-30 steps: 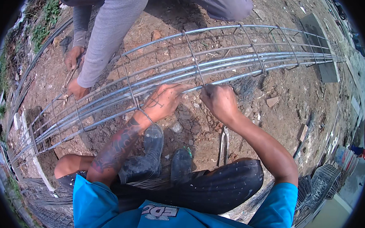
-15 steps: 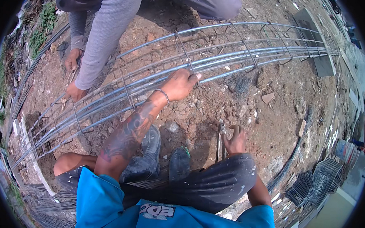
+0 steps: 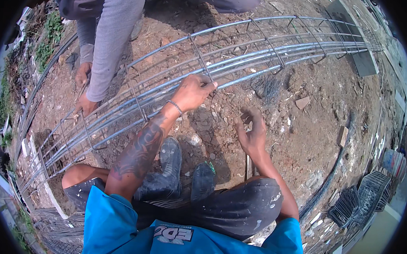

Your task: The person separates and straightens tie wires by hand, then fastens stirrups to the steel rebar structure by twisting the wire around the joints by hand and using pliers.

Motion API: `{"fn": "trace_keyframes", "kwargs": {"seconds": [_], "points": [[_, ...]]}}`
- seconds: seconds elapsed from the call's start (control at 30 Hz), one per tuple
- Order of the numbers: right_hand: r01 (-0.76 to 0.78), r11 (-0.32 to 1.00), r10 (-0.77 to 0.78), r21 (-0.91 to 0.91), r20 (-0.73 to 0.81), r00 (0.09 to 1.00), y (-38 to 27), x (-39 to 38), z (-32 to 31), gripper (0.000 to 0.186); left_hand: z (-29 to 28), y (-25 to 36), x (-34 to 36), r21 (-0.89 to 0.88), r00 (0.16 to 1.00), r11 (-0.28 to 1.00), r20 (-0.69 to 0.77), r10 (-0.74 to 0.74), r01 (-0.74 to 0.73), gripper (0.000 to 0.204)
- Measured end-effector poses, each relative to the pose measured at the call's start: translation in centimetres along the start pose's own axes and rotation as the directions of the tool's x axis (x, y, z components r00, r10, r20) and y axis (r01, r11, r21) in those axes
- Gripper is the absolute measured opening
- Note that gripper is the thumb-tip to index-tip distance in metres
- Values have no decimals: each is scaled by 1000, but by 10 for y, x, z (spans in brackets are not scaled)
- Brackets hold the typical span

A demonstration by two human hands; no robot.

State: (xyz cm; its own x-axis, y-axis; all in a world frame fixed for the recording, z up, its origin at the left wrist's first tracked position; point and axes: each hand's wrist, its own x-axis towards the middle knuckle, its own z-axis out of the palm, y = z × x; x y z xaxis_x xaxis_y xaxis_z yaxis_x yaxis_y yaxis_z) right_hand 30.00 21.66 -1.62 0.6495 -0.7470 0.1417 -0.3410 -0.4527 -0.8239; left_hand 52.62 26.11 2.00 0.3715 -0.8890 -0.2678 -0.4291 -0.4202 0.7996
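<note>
My left hand (image 3: 191, 92) is closed on the rebar cage (image 3: 273, 66) where a crosswise stirrup meets the near bars; thin wire hangs just below its fingertips. My right hand (image 3: 253, 136) is raised below the cage, fingers bent and apart from the thumb, with nothing visible between them. Under it a long metal tool (image 3: 249, 166), partly hidden, lies on the dirt by my knee. A tangle of thin wire (image 3: 265, 91) lies on the ground beside the cage.
Opposite, a co-worker's sleeved arm (image 3: 113, 39) reaches down, both hands at the cage's left. Grey boards (image 3: 368, 64) lie under the right end. My boots (image 3: 169, 162) are below. Stacked bent stirrups (image 3: 370, 198), a wire bundle (image 3: 327, 179) and a wood offcut (image 3: 343, 134) lie right.
My right hand left the cage, dropped to beside the metal tool by my knee, then rose partway. My left hand moved up and right onto the stirrup where the right hand was.
</note>
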Motion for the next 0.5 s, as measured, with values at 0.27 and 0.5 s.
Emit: {"fn": "trace_keyframes", "kwargs": {"seconds": [0.27,0.5], "points": [[386,895,-391,-222,20,920,-15,66,28,36,-7,-1,2,-293,966,933,211,-151,210,38],[76,973,-115,-216,-175,978,28,20,1,35,-13,-2,4,-449,899,809,388,-205,378,35]]}}
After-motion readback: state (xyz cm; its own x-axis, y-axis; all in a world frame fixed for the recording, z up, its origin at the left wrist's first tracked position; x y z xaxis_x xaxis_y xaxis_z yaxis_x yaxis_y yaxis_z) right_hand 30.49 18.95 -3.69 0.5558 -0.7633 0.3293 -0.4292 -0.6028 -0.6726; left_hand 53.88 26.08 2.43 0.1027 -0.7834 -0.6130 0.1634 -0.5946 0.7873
